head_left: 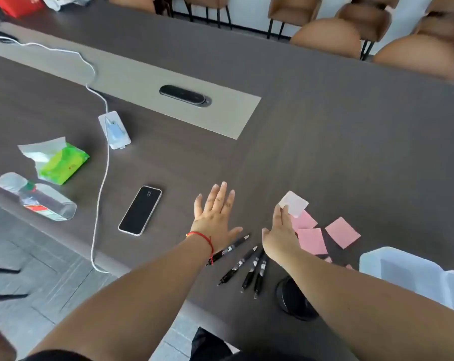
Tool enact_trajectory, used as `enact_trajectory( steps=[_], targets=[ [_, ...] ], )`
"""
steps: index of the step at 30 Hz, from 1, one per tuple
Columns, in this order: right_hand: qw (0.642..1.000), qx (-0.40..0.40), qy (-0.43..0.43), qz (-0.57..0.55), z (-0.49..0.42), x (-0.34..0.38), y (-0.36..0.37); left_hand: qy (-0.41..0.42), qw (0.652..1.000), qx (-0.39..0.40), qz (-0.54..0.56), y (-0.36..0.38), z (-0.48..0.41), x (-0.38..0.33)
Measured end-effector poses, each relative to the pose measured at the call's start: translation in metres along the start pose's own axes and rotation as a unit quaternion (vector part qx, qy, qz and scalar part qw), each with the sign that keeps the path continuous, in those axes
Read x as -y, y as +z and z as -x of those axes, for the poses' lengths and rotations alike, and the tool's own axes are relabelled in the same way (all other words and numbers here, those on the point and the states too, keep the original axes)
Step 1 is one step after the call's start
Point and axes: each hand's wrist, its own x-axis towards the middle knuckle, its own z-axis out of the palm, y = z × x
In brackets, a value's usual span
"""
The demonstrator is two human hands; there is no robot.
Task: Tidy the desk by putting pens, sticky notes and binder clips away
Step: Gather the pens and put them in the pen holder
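Observation:
Several black pens [237,267] lie fanned on the dark desk near its front edge, between my two forearms. Pink sticky notes [341,231] are scattered to the right of them. My left hand [215,214] rests flat on the desk with fingers spread, just beyond the leftmost pen, holding nothing. My right hand [282,237] reaches over the notes and pinches one pale pink sticky note [295,203] at its corner, lifted off the desk. A black round holder [295,299] sits under my right forearm, partly hidden. I see no binder clips.
A phone [139,209] lies left of my left hand. Farther left are a green tissue pack [61,164], a lying bottle [38,196] and a white charger [115,130] with its cable. A white plastic box [413,274] stands at the right edge. Chairs line the far side.

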Motion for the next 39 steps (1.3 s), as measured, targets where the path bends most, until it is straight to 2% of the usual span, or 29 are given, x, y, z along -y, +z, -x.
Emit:
enact_trajectory(
  steps=[6,10,14,21,25,31,36,39],
  targets=[
    [0.989,0.101,0.112,0.005,-0.001,0.004,0.05,-0.002,0.995,0.096,-0.01,0.049,0.009,0.006],
    [0.974,0.123,0.187,0.022,0.008,0.006,0.07,0.004,0.985,0.17,-0.026,0.074,0.016,0.005],
    [0.957,0.091,0.274,-0.015,0.021,0.012,0.077,-0.015,0.982,0.186,-0.025,0.088,0.021,0.0],
    [0.938,0.105,0.327,-0.039,0.017,0.014,0.087,-0.024,0.987,0.16,0.017,0.099,0.027,-0.008],
    [0.947,0.101,0.304,0.011,0.016,0.007,0.095,-0.01,0.985,0.172,0.006,0.105,0.028,-0.012],
    [0.957,0.141,0.239,0.089,0.016,0.0,0.094,-0.046,0.983,0.173,-0.037,0.109,0.03,-0.023],
    [0.956,0.148,0.238,0.081,0.016,-0.003,0.091,-0.051,0.979,0.173,-0.089,0.109,0.036,-0.03],
    [0.961,0.15,0.203,0.114,0.016,-0.008,0.09,-0.056,0.98,0.175,-0.082,0.107,0.037,-0.032]
  ],
)
